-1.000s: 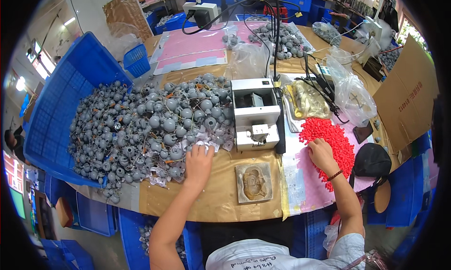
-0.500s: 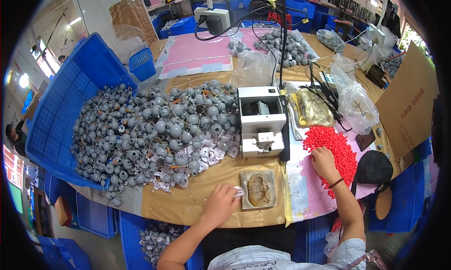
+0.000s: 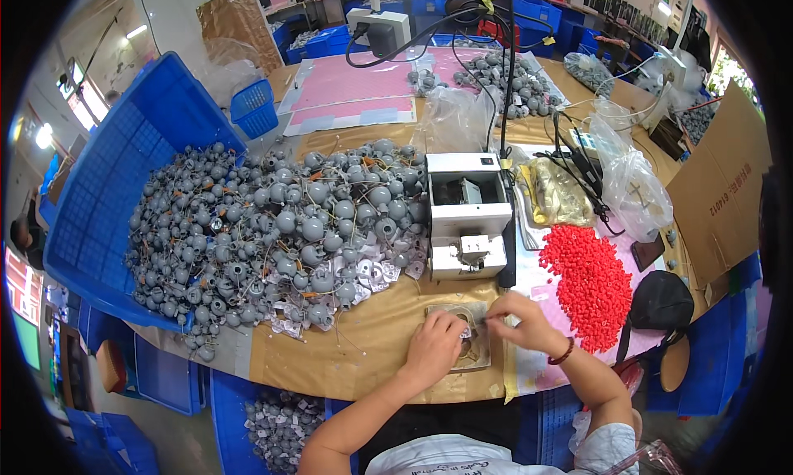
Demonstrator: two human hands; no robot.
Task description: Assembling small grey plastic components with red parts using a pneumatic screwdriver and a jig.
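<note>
A square block with a brown recessed middle (image 3: 479, 358) lies on the table in front of me, partly hidden by my hands. My left hand (image 3: 435, 344) is over its left side, fingers closed on a small white piece (image 3: 467, 333) that shows only in part. From the right, my right hand (image 3: 527, 325) reaches to the block's upper right edge with thumb and fingertips pinched. Whatever is between those fingertips is too small to make out. Right of that hand is a pile of small red pieces (image 3: 591, 289).
Grey ball-shaped parts with wires (image 3: 281, 219) spill from a tipped blue crate (image 3: 107, 202), with flat white pieces (image 3: 363, 278) along their near edge. A white machine (image 3: 468, 219) stands beyond the block. A black cap-like item (image 3: 662, 300) and a cardboard sheet (image 3: 720, 186) are at right.
My right hand has left the red pile and moved left to the block. My left hand has moved right, bringing the white piece over the block.
</note>
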